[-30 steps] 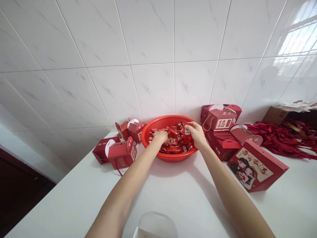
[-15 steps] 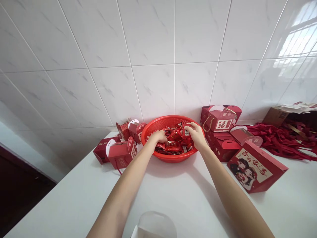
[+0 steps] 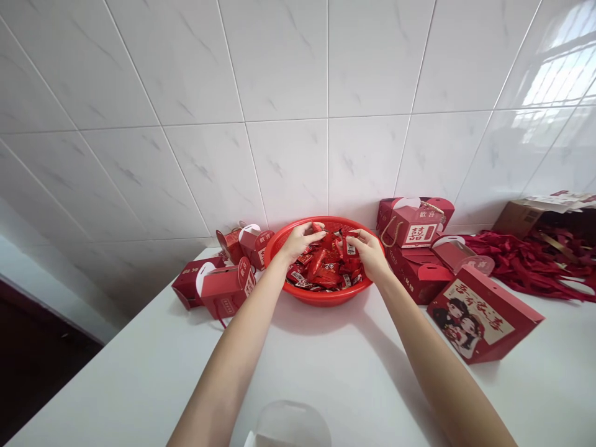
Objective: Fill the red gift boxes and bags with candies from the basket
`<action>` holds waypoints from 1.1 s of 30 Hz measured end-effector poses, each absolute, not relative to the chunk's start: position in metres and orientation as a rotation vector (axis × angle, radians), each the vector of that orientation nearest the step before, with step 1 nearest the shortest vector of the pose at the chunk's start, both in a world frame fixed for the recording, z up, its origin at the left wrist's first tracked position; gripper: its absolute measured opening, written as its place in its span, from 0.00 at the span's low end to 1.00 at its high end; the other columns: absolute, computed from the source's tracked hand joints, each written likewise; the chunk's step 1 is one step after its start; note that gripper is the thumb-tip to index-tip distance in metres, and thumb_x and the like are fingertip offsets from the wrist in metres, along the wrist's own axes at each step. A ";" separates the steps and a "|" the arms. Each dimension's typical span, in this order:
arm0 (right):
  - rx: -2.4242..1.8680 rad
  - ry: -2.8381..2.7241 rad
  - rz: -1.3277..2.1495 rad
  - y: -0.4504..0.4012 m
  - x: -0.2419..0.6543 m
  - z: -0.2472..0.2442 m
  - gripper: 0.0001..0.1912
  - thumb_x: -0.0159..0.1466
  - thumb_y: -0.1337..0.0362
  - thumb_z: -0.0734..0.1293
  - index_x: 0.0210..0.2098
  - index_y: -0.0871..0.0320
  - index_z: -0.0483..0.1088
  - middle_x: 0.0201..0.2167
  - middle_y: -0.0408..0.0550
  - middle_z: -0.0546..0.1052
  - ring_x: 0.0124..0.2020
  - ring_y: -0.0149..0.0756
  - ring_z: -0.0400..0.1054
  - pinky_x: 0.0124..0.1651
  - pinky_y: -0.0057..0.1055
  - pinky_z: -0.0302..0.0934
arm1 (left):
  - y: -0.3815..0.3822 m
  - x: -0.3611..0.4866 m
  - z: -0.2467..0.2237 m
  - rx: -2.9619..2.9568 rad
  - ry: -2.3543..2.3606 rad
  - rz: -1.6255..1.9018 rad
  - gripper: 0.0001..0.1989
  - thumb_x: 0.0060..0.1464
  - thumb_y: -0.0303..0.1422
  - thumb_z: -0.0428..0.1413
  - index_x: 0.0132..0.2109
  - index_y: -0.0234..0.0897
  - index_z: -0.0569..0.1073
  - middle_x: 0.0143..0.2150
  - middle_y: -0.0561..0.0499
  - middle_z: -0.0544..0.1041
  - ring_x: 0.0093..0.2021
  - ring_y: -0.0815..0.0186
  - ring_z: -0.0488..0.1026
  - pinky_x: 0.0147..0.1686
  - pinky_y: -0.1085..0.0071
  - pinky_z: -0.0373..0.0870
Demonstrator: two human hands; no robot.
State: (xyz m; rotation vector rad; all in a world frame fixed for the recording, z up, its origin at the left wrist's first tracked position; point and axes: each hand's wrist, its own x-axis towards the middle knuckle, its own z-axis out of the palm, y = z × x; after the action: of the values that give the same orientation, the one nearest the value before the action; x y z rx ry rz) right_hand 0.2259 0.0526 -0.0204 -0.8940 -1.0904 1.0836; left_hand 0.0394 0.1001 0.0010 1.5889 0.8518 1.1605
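A round red plastic basket [image 3: 322,300] stands against the wall, filled with red-wrapped candies [image 3: 321,276]. Above its back half, my left hand [image 3: 300,243] is closed, with a small red-wrapped candy [image 3: 317,228] between thumb and fingers. At the basket's right side my right hand [image 3: 370,253] pinches a red candy packet [image 3: 350,247] that has a white printed label. Both hands are over the basket, a short gap apart. Part of each held candy is covered by the fingers.
Red gift boxes [image 3: 226,292] stand left of the basket. More, including a roped box [image 3: 416,226] and a picture box [image 3: 484,316], are at right. Dark red ribbons [image 3: 507,264] lie beside a cardboard box [image 3: 519,220]. An open pale box [image 3: 291,425] sits at the near edge.
My left hand has lifted from the candies and moved back and slightly right, now with a red candy in its fingers. My right hand has stayed almost still with its packet.
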 end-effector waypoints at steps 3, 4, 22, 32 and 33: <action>-0.892 -1.091 1.128 0.051 0.227 -0.019 0.17 0.46 0.53 0.75 0.31 0.53 0.70 0.34 0.45 0.79 0.40 0.43 0.74 0.36 0.33 0.67 | 0.100 0.039 0.001 1.564 0.756 1.116 0.23 0.39 0.37 0.68 0.44 0.35 0.76 0.39 0.51 0.78 0.39 0.65 0.73 0.45 0.67 0.68; -0.889 -1.095 1.147 0.051 0.228 -0.018 0.18 0.45 0.53 0.75 0.31 0.53 0.70 0.34 0.45 0.79 0.39 0.41 0.73 0.35 0.32 0.66 | 0.100 0.039 0.001 1.566 0.733 1.095 0.23 0.39 0.35 0.67 0.45 0.35 0.76 0.38 0.52 0.78 0.38 0.66 0.74 0.44 0.68 0.68; -0.868 -1.240 1.221 0.046 0.225 -0.015 0.17 0.45 0.53 0.77 0.29 0.54 0.73 0.29 0.43 0.79 0.31 0.37 0.71 0.36 0.32 0.64 | 0.092 0.043 0.001 1.701 0.684 0.925 0.30 0.38 0.25 0.64 0.53 0.38 0.76 0.59 0.43 0.72 0.57 0.53 0.70 0.49 0.64 0.70; -0.919 -1.445 1.107 0.043 0.226 -0.015 0.17 0.49 0.50 0.75 0.31 0.56 0.77 0.28 0.44 0.78 0.30 0.35 0.70 0.34 0.31 0.64 | 0.098 0.043 -0.004 1.752 0.893 0.912 0.15 0.45 0.42 0.64 0.30 0.32 0.77 0.27 0.52 0.75 0.30 0.68 0.69 0.33 0.70 0.63; -0.922 -1.476 1.121 0.043 0.226 -0.015 0.18 0.49 0.51 0.75 0.32 0.57 0.78 0.28 0.44 0.78 0.30 0.35 0.70 0.33 0.31 0.64 | 0.099 0.043 -0.005 1.749 0.921 0.915 0.16 0.45 0.44 0.64 0.27 0.33 0.76 0.24 0.54 0.72 0.27 0.69 0.66 0.30 0.71 0.60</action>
State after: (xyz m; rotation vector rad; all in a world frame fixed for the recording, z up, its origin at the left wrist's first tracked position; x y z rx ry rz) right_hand 0.2262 0.0429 -0.0146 -0.9222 -1.4755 1.1209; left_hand 0.0428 0.0989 -0.0051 1.7487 0.9208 0.9151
